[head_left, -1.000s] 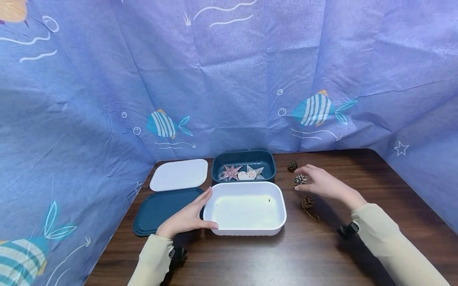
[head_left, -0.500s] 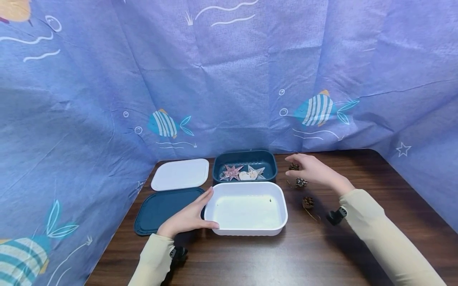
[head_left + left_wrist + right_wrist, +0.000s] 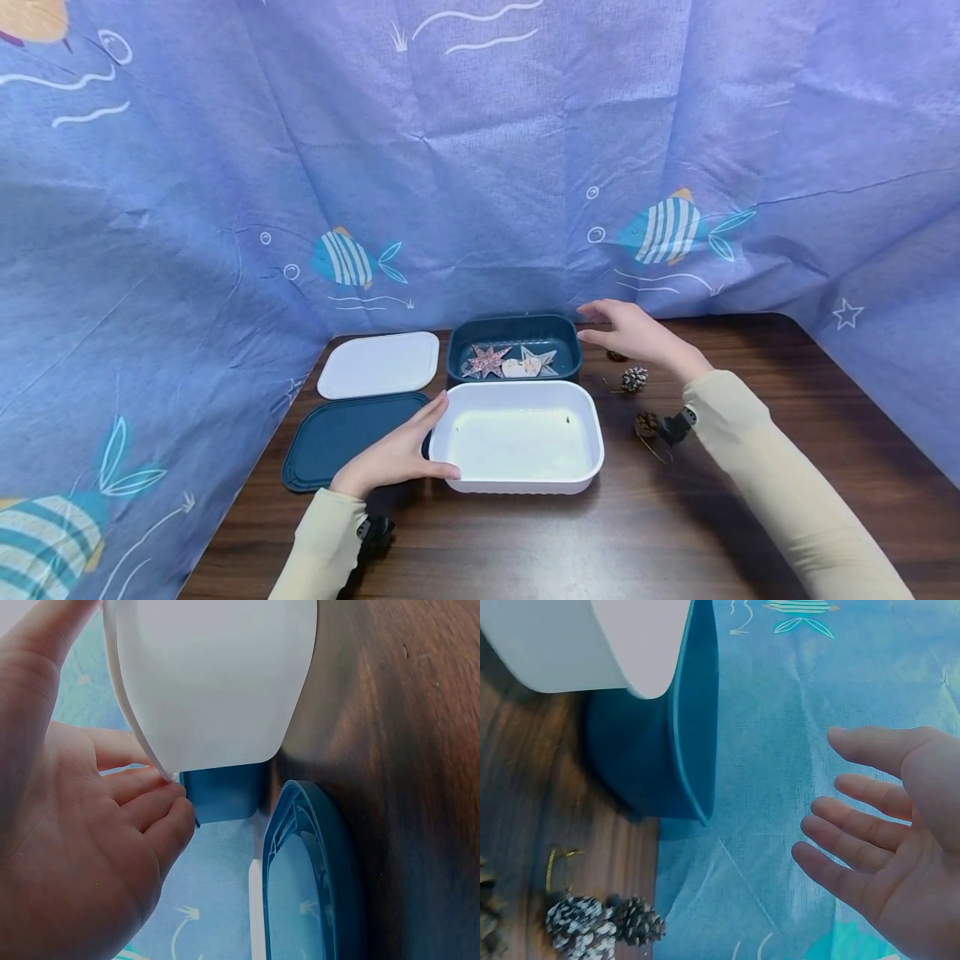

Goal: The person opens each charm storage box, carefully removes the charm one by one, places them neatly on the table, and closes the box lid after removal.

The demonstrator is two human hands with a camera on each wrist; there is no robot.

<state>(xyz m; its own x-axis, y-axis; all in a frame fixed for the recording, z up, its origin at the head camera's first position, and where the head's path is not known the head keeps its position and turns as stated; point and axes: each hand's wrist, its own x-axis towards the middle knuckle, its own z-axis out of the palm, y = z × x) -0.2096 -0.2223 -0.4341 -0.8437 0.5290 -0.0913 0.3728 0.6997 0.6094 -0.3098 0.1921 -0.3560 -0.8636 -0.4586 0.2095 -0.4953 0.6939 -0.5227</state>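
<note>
My left hand (image 3: 397, 454) spans the left end of a white rectangular container (image 3: 517, 442), its thumb at the near corner and its fingertips at the far rim. In the left wrist view those fingertips meet the container's edge. Behind it stands a dark blue container (image 3: 551, 329) holding a pink glittery star (image 3: 487, 360), a pale star (image 3: 542, 358) and a cream piece (image 3: 517, 367) between them. My right hand (image 3: 626, 329) is raised at the blue container's right side, fingers spread and nothing in them. In the right wrist view its palm and fingers show bare.
Right of the containers lie a frosted pinecone (image 3: 634, 379), a brown pinecone (image 3: 647, 424) with a string, and another pinecone (image 3: 617, 355) partly under the right hand. To the left lie a white lid (image 3: 378, 365) and a dark blue lid (image 3: 345, 437). A patterned cloth (image 3: 480, 167) hangs behind.
My right hand has moved from over the pinecones up and left to the blue container's right edge, staying empty. The left hand keeps its place on the white container.
</note>
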